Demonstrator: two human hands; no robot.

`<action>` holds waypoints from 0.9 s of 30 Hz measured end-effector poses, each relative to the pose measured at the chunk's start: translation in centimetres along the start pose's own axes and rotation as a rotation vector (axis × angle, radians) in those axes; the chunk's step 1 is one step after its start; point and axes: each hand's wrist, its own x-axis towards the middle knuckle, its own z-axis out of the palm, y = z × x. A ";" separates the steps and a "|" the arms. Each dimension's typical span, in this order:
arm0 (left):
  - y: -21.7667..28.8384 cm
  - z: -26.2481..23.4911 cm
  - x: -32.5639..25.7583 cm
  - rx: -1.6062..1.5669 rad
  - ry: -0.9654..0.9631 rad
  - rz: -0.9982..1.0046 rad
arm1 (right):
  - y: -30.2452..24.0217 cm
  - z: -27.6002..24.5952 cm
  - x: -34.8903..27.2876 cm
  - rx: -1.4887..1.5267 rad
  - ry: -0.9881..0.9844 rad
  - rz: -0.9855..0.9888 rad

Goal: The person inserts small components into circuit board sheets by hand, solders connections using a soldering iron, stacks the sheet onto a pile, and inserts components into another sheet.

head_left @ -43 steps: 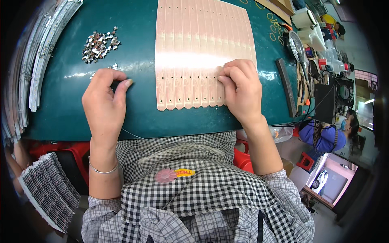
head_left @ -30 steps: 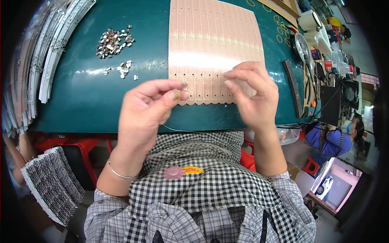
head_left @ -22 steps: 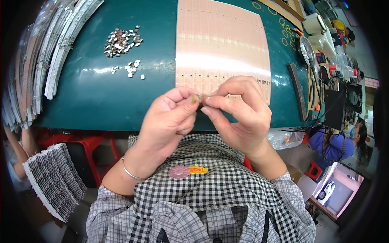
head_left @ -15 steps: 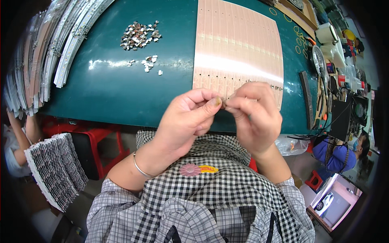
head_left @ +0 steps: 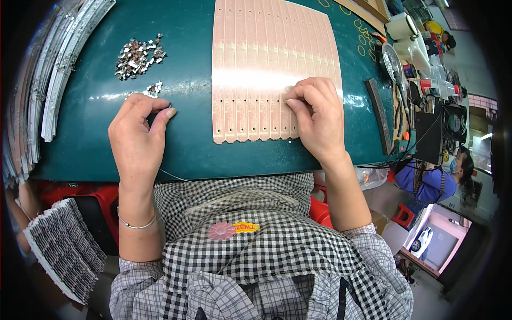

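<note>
My left hand (head_left: 137, 140) is over the green tabletop, thumb and forefinger pinched together, just nearer than a few small white connector-like pieces (head_left: 154, 88). A tiny dark bit shows at its fingertips, too small to name. Over the right part of a pale copper-coloured panel (head_left: 266, 53), my right hand (head_left: 322, 114) is closed in a pinch too. What lies between its fingers, if anything, is too small to make out. The panel is made of long narrow strips side by side, with a row of dark holes near its close end.
A heap of small white and brown pieces (head_left: 140, 57) sits far left. Long strips (head_left: 66, 69) are stacked along the left edge. On the right are a dark bar (head_left: 378, 114), yellow rubber bands (head_left: 362, 40) and a wire coil (head_left: 392, 64). A person in purple (head_left: 426, 178) sits beyond.
My hands were together at the panel's near edge and have come apart. The left went left toward the small pieces, the right up over the panel. The whole view has shifted.
</note>
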 end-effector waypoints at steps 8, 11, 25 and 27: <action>-0.3 0.3 0.1 -0.039 0.006 0.091 | 0.0 0.2 0.3 -0.052 -0.002 -0.042; 0.3 0.7 -0.3 -0.289 -0.028 0.016 | 0.1 0.3 0.3 -0.075 0.007 -0.058; 5.0 2.2 -3.0 -1.605 -0.669 -0.839 | -6.7 -0.1 0.4 0.263 0.081 -0.320; 5.0 2.5 -3.2 -1.631 -0.678 -0.837 | -6.8 0.2 0.1 0.267 0.121 -0.293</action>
